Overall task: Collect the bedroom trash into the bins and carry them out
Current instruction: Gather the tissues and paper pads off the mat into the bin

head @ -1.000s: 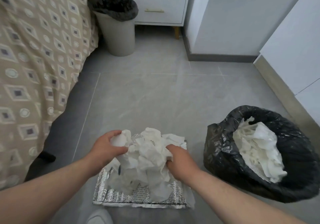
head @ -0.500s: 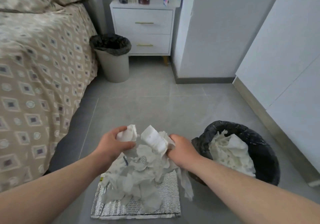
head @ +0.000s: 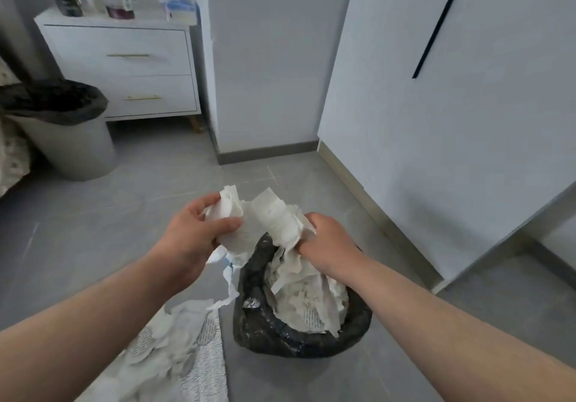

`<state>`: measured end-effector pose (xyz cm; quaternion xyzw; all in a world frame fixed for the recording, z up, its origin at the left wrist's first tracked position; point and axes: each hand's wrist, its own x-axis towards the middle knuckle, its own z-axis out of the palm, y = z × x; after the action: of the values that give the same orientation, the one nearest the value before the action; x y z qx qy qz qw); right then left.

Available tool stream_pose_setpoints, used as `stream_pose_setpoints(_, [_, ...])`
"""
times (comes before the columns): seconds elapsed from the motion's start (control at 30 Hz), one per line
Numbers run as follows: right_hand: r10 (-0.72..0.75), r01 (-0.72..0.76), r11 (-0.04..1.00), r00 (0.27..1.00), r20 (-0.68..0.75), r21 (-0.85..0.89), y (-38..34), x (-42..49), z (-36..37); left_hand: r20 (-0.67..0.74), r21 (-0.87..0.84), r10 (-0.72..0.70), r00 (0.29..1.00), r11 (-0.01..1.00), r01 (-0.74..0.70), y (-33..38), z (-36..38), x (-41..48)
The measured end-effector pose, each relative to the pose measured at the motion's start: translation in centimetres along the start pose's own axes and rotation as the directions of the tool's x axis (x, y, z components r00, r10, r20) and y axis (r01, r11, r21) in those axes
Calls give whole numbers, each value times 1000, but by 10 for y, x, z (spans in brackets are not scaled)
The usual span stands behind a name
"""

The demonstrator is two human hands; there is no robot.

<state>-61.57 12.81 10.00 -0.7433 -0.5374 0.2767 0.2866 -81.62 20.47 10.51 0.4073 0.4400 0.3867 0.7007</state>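
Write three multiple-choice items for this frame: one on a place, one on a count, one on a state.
1. Where is the paper wad?
A) above the near bin
B) flat on the floor
C) on a chair

2. How many black-lined bins show?
A) one
B) two
C) three

3. The left hand is:
A) gripping paper
B) flat and empty
C) out of view

Answers:
1 A: the left hand and right hand hold it over that bin's rim.
2 B: the near bin, plus the far bin by the nightstand.
3 A: its thumb and fingers curl round the paper.
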Motion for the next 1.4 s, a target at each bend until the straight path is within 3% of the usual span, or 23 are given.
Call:
stream_pose_setpoints(0.13, [109, -105, 993, 990, -88, 46, 45, -1, -32, 39, -92, -52, 998, 994, 55, -22, 57, 21])
stream_pose_setpoints(0.33, [224, -216, 973, 968, -113, 78, 94, -3, -45, 10, -155, -191, 982, 969, 190, -89, 99, 55])
stream_pose_setpoints(0.53, [265, -259, 963, 959, -97, 70, 113, -3, -40, -77, 128, -298, 951, 943, 306, -163, 99, 72])
stream_pose_setpoints(0.73, [268, -261, 962, 960, -82, 82, 113, 2, -36, 51, 300, -354, 934, 897, 324, -165, 110, 58])
stream_pose_setpoints(0.87, [267, -255, 958, 960, -81, 130, 108, 6, -33, 98, 472, -259, 961, 862, 185, -123, 108, 45])
stream_pose_setpoints(0.97, [283, -269, 952, 955, -85, 147, 105, 8, -28, 84, 483, -80, 993, 875, 29, -91, 86, 36])
stream_pose_setpoints(1.0, [284, -270, 952, 955, -87, 146, 104, 9, -25, 42, 525, 1, 999, 851, -23, -85, 77, 32])
stream_pose_setpoints(1.07, [284, -269, 952, 955, -90, 143, 102, 10, -19, 34, 746, 131, 991, 656, -113, -85, 56, 27])
stream_pose_setpoints(1.13, [271, -260, 959, 959, -88, 114, 103, 14, -7, 68, 888, 109, 992, 446, -110, -100, 39, 26])
stream_pose_setpoints(1.17, [263, -256, 963, 961, -88, 90, 103, 17, 0, 71, 905, 57, 996, 415, -89, -108, 34, 26])
stream_pose_setpoints(1.27, [240, -239, 971, 967, -82, 28, 107, 23, 24, 34, 874, -49, 998, 485, -6, -123, 26, 26])
stream_pose_setpoints(1.4, [270, -270, 961, 963, -4, -66, 121, 30, 54, -62, 706, -49, 997, 704, 79, -129, 21, 31])
